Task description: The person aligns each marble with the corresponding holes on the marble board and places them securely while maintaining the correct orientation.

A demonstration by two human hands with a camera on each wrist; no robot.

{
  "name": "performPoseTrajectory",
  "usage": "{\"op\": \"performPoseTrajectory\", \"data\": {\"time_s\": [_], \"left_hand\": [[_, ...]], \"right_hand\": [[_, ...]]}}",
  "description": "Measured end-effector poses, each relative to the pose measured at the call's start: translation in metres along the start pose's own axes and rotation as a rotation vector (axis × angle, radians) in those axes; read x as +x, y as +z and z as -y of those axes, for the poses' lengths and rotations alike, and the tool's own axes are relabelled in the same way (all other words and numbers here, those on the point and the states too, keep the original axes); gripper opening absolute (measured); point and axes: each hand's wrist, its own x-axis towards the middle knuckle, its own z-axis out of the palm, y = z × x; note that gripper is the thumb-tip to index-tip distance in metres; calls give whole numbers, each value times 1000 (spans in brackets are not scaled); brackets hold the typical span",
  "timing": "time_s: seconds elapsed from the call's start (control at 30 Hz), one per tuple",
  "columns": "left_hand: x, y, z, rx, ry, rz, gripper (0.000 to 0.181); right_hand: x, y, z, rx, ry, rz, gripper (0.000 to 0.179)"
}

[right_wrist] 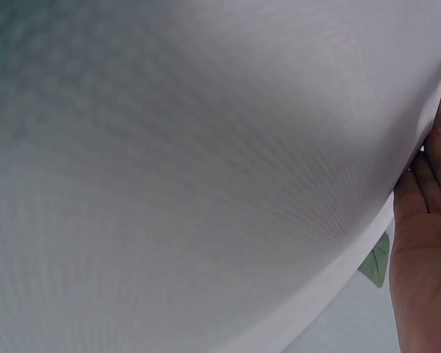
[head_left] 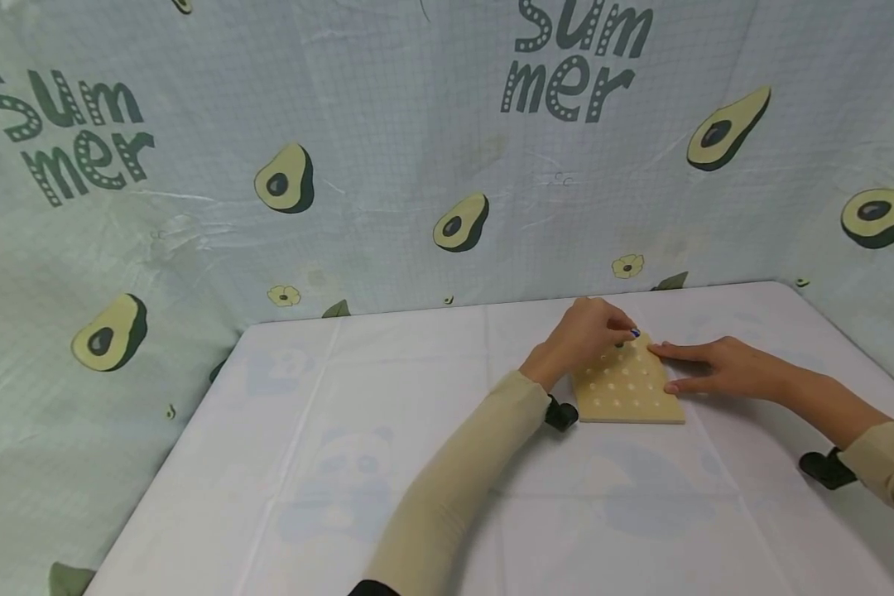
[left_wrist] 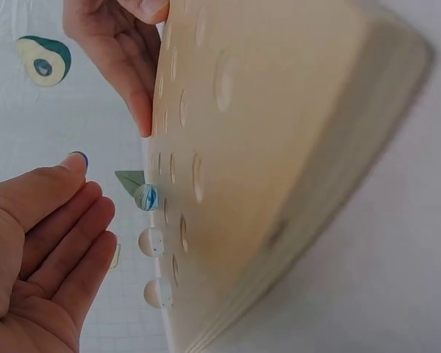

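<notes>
A light wooden board (head_left: pixel 626 389) with rows of shallow round hollows lies on the table. In the left wrist view, two clear marbles (left_wrist: pixel 151 241) and a blue-swirled marble (left_wrist: pixel 146 197) sit in hollows. My left hand (head_left: pixel 584 335) is over the board's far part, thumb and fingers bent towards each other; whether anything is between the fingertips is hidden. My right hand (head_left: pixel 723 368) touches the board's right edge with fairly straight, spread fingers. In the right wrist view, part of the right hand (right_wrist: pixel 430 250) shows beside the board's edge.
A white cloth with faint panda prints covers the table (head_left: pixel 328 463). Behind it hangs a pale sheet (head_left: pixel 387 99) printed with avocados and the word summer. Dark wrist cameras are strapped below both hands.
</notes>
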Motion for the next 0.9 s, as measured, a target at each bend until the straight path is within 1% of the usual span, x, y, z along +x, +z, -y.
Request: {"op": "performPoseTrajectory", "data": {"time_s": [0.1, 0.17, 0.27, 0.43, 0.53, 0.6, 0.73, 0.83, 0.9], "left_hand": [[6, 2, 1, -28, -31, 3, 18], [10, 4, 3, -30, -43, 0, 17], [15, 6, 5, -27, -58, 0, 16], [19, 7, 6, -10, -105, 8, 13], [21, 7, 4, 16, -107, 25, 10], [23, 8, 1, 46, -98, 43, 9], [29, 12, -6, 160, -88, 74, 7], [31, 15, -11, 251, -105, 78, 6], [31, 17, -14, 284, -117, 72, 6]], "right_hand": [[0, 0, 1, -1, -11, -1, 75], [0, 0, 1, -5, -16, 0, 75], [1, 0, 1, -20, -13, 3, 75], [2, 1, 0, -36, -12, 3, 75], [1, 1, -1, -33, -12, -2, 75], [1, 1, -1, -29, -11, -5, 75], [0, 0, -1, -19, -5, -5, 75], [0, 0, -1, -9, 5, -1, 76], [0, 0, -1, -5, 8, -2, 77]]}}
